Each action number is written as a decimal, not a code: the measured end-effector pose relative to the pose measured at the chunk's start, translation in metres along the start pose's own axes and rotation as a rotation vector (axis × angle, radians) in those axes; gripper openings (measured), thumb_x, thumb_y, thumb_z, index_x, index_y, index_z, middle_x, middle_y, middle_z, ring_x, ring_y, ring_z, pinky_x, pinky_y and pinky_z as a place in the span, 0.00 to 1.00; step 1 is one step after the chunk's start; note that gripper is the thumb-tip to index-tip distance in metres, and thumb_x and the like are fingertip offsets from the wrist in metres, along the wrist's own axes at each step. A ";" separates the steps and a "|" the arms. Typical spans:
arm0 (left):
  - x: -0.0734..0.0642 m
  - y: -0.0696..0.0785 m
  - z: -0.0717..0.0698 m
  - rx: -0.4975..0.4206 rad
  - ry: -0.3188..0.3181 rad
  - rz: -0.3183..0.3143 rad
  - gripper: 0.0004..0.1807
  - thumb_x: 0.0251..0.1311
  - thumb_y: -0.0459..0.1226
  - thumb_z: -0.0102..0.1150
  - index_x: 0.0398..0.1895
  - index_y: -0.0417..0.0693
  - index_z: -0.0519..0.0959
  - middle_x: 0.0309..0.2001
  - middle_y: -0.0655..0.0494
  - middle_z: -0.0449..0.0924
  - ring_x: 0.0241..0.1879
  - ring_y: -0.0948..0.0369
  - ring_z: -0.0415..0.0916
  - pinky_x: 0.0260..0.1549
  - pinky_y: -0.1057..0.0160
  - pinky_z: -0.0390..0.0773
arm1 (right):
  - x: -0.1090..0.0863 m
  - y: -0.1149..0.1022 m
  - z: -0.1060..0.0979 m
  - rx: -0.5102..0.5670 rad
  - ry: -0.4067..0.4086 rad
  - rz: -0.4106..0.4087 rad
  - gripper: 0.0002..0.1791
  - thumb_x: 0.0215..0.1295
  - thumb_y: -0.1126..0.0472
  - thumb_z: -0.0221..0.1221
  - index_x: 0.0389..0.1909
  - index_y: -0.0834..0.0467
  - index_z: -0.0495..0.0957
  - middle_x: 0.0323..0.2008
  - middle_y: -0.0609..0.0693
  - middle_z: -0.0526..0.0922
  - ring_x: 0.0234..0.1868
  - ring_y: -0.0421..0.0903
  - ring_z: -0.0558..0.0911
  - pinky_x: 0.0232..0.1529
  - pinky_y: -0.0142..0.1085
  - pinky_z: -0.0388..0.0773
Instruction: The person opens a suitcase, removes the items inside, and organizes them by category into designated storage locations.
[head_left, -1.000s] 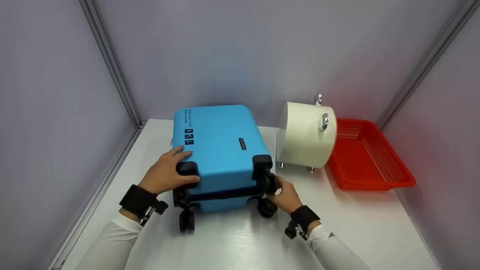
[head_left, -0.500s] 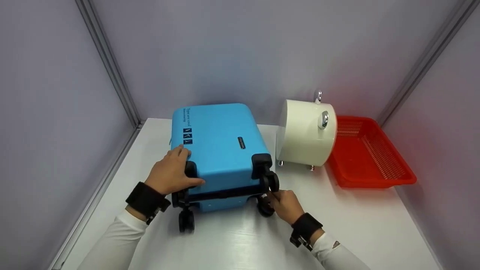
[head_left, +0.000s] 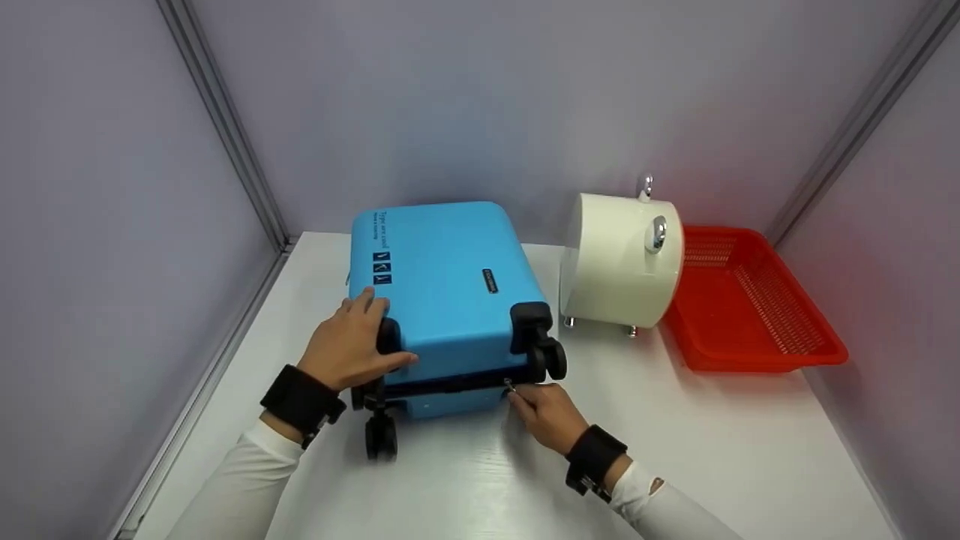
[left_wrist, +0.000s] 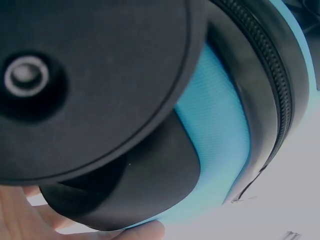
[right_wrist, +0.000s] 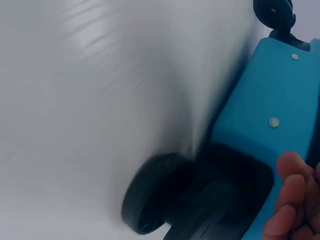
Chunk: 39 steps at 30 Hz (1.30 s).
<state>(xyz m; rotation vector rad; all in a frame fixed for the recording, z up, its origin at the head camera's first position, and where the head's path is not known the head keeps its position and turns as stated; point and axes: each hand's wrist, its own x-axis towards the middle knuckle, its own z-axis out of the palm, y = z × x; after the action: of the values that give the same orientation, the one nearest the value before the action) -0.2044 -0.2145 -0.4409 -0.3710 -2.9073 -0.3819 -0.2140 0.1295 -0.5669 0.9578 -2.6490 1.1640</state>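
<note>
A light blue hard-shell suitcase [head_left: 442, 285] lies flat on the white table, wheel end toward me. My left hand [head_left: 349, 345] rests over its near left corner, fingers spread on the top face and thumb stretched along the end. In the left wrist view a black wheel [left_wrist: 100, 130] hides much of that corner, with fingertips [left_wrist: 147, 230] below it. By the near right wheels, my right hand [head_left: 551, 412] pinches a small silver zipper pull [head_left: 510, 385] on the black zipper band [head_left: 450, 385]. The right wrist view shows its curled fingers [right_wrist: 292, 195] beside the blue end.
A cream drum-shaped container [head_left: 622, 262] with chrome handles and short metal feet stands right of the suitcase. Beside it sits a red plastic basket [head_left: 750, 360] near the right wall. Grey-white partition walls [head_left: 480, 97] enclose the table at the back and sides.
My right hand has moved from beside the right wheels down and left to the zipper band, where it pinches the pull. My left hand has shifted slightly, its thumb further along the end.
</note>
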 end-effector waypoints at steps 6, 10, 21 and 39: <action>-0.001 0.000 0.002 -0.002 0.011 -0.011 0.56 0.57 0.69 0.74 0.74 0.35 0.74 0.78 0.27 0.67 0.71 0.28 0.73 0.55 0.31 0.84 | 0.013 -0.022 0.017 -0.019 -0.090 -0.020 0.21 0.83 0.64 0.58 0.23 0.54 0.72 0.21 0.38 0.71 0.24 0.31 0.68 0.28 0.29 0.69; 0.000 0.001 0.004 -0.006 0.032 -0.002 0.56 0.56 0.69 0.74 0.74 0.35 0.74 0.77 0.27 0.68 0.70 0.28 0.74 0.55 0.31 0.84 | 0.024 -0.038 0.030 -0.063 -0.118 -0.082 0.18 0.83 0.64 0.58 0.26 0.57 0.76 0.22 0.40 0.70 0.24 0.33 0.68 0.28 0.29 0.68; -0.001 0.000 0.004 -0.009 0.038 -0.005 0.56 0.55 0.69 0.75 0.74 0.35 0.74 0.77 0.27 0.67 0.70 0.29 0.74 0.55 0.31 0.84 | 0.047 -0.080 0.058 -0.227 -0.222 -0.178 0.09 0.83 0.63 0.58 0.40 0.59 0.84 0.24 0.48 0.84 0.23 0.36 0.76 0.26 0.28 0.71; -0.037 0.043 0.032 0.046 0.533 0.228 0.21 0.55 0.41 0.85 0.43 0.37 0.87 0.48 0.40 0.86 0.50 0.44 0.83 0.50 0.45 0.86 | 0.055 -0.082 -0.037 -0.253 0.145 -0.364 0.08 0.75 0.59 0.68 0.42 0.61 0.89 0.32 0.52 0.89 0.32 0.45 0.86 0.35 0.37 0.84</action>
<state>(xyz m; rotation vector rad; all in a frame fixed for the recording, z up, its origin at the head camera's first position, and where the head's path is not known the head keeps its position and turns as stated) -0.1624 -0.1732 -0.4691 -0.4988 -2.3233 -0.3171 -0.2160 0.0855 -0.4711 1.1882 -2.3077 0.7661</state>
